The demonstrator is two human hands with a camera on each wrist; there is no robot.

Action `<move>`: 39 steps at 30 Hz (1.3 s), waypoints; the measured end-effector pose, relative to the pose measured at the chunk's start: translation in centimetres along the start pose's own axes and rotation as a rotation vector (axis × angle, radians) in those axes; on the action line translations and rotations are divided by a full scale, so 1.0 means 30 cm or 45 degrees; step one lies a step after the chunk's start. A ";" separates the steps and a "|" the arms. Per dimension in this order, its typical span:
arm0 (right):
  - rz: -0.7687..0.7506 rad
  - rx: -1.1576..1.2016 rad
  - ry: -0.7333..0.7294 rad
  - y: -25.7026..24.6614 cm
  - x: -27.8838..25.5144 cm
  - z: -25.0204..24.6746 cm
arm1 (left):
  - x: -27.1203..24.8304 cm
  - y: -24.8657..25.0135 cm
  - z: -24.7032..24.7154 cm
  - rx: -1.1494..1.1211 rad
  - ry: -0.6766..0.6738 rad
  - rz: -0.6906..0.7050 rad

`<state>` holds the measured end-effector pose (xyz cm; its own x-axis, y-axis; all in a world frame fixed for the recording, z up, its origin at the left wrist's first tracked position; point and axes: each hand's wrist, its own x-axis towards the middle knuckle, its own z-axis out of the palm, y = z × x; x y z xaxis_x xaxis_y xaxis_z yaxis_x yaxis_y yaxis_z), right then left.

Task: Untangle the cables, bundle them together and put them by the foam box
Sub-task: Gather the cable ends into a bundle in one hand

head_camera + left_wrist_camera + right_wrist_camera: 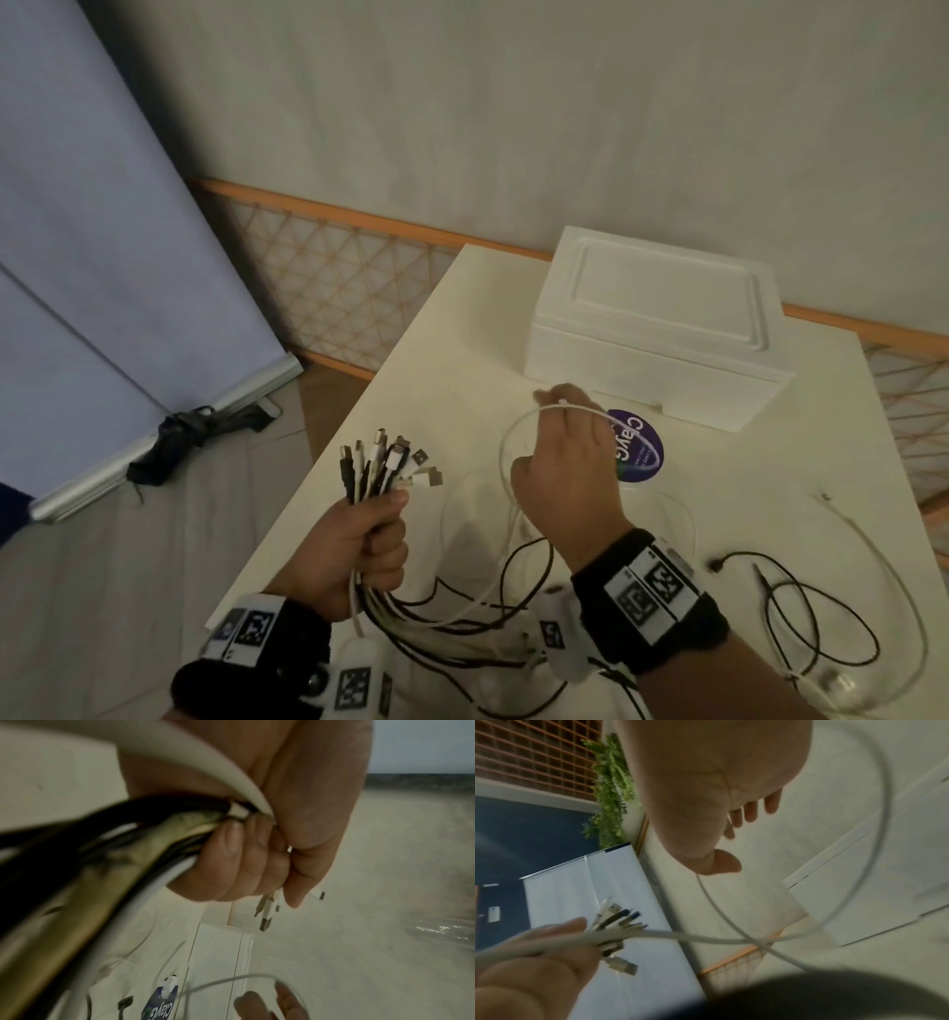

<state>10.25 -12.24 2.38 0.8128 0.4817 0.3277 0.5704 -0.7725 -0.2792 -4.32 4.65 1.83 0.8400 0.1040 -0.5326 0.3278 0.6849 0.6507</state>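
Gathering is well on: left hand [372, 539] clamps a bunch of cables [382, 465], black and white, plugs fanned upward and toward the table's far left corner, tails trailing down to its near edge. Right hand [562, 462] pinches 1 white cable [506, 442] by its end, lifted in a loop over mid-table. Left to do, by my judgement: that cable into the bunch, then 2 loose ones, black [801, 616] and white [883, 560], at the near right corner. Foam box [652, 329] sits at the far edge; nothing beside it yet.
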 end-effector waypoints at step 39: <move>0.390 1.317 -0.213 0.285 0.042 -0.174 | 0.028 -0.075 -0.212 -0.071 0.541 0.284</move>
<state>15.52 -20.40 5.12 0.8985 0.4388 0.0096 0.1009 -0.1853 -0.9775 -7.10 7.78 -3.51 0.6323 0.5306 -0.5646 0.1261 0.6485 0.7507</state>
